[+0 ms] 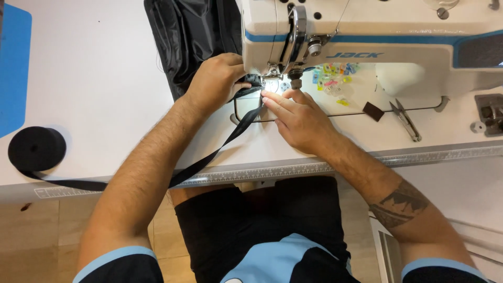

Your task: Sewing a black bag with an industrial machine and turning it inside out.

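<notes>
Your left hand [217, 81] fingers pinch the flat black strap [238, 126] under the white sewing machine [367, 36] needle while your right hand [298, 120] fingers lie flat together, pressing it to the white surface [94, 94] so it feeds straight.

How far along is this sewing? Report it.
Done: strap is fed from the roll up to the needle, and black fabric lies behind the machine. In hand: left hand and right hand press the strap at the needle. Left: most strap looks unsewn.
</notes>
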